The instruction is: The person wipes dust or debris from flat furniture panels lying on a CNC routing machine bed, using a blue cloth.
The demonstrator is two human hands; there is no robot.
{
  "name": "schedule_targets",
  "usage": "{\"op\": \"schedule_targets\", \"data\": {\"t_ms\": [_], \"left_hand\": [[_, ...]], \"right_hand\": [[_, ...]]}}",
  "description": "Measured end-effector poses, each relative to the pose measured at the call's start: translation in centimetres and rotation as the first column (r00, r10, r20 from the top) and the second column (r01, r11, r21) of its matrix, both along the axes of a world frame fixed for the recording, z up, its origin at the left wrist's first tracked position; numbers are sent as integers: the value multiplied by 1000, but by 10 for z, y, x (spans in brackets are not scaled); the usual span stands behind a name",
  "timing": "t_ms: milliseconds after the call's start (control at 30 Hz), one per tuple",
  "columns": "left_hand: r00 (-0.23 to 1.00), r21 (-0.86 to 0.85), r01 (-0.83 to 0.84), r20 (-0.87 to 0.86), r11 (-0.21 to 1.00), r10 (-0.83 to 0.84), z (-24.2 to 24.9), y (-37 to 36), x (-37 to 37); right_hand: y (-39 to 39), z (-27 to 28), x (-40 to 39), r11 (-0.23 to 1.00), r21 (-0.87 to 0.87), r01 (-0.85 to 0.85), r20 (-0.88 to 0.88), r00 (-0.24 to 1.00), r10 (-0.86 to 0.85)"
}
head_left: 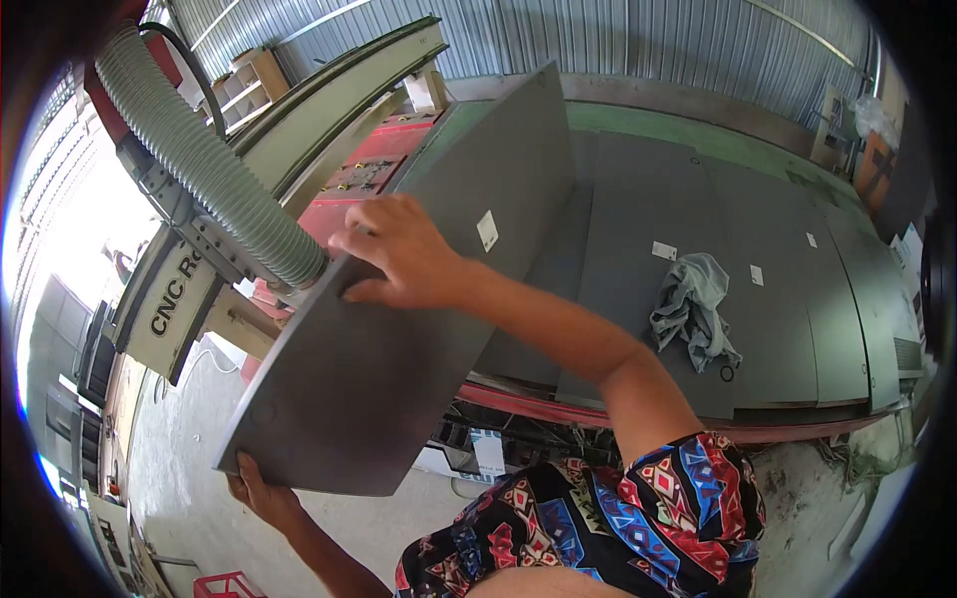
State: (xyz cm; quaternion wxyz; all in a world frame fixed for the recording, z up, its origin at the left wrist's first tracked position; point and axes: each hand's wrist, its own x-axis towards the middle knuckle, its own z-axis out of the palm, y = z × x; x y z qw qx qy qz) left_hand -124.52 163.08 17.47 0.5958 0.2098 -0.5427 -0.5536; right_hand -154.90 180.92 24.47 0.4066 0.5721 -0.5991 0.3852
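Note:
A large dark grey panel (399,349) stands on edge, tilted, with its near end overhanging the front of the machine bed. My right hand (399,249) grips its upper edge, thumb on the near face and fingers bent over the edge. Lower down, my left hand (261,493) holds the bottom corner at the near end, its thumb on the face and its other fingers mostly hidden behind. A small white label (486,230) sticks to the panel's face. Right of it, several flat grey panels (638,189) lie side by side, some with white labels.
A crumpled grey-green cloth (693,309) lies on the flat panels. At left are a ribbed hose (209,159) and the machine's gantry (164,309). The bed's red front edge (518,402) runs near my body. A red crate (221,586) sits on the floor.

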Motion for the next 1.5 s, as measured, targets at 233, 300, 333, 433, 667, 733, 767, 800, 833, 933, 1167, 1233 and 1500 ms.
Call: {"op": "schedule_targets", "data": {"t_ms": [233,300,333,433,667,733,767,800,833,933,1167,1233,1500], "left_hand": [[991,166,132,-35,977,-128,-3,-18,-22],[991,196,135,-15,971,-135,-8,-22,-26],[991,216,132,-5,967,-134,-13,-25,-27],[989,295,141,12,945,-151,-22,-31,-27],[980,492,160,21,856,-196,-69,-47,-25],[971,524,204,2,827,-240,-91,-56,-21],[965,540,224,-8,811,-261,-100,-59,-21],[964,578,229,-23,783,-264,-106,-61,-23],[963,615,233,-38,753,-267,-111,-61,-23],[952,685,261,-65,680,-300,-135,-73,-24],[937,785,282,-104,551,-332,-175,-72,-46],[933,802,289,-115,523,-340,-191,-71,-57],[914,844,323,-161,427,-373,-191,-44,-95]], "right_hand": [[63,-163,88,965,95,-244,979,200,-46],[74,-215,116,905,283,-317,959,125,-255],[79,-230,130,885,242,-398,956,-59,-288],[83,-258,160,836,134,-533,844,-381,-378],[69,-273,183,863,-171,-476,687,-685,-242],[74,-272,182,860,-246,-447,622,-754,-214],[76,-273,181,857,-283,-430,585,-785,-201],[77,-274,182,875,-281,-394,569,-803,-178],[78,-275,185,891,-278,-358,552,-819,-156],[83,-271,187,907,-287,-308,555,-825,-104],[98,-247,178,946,-258,-194,594,-804,-3],[104,-247,170,958,-237,-164,624,-781,20],[117,-257,149,971,-232,-58,658,-745,112]]}}
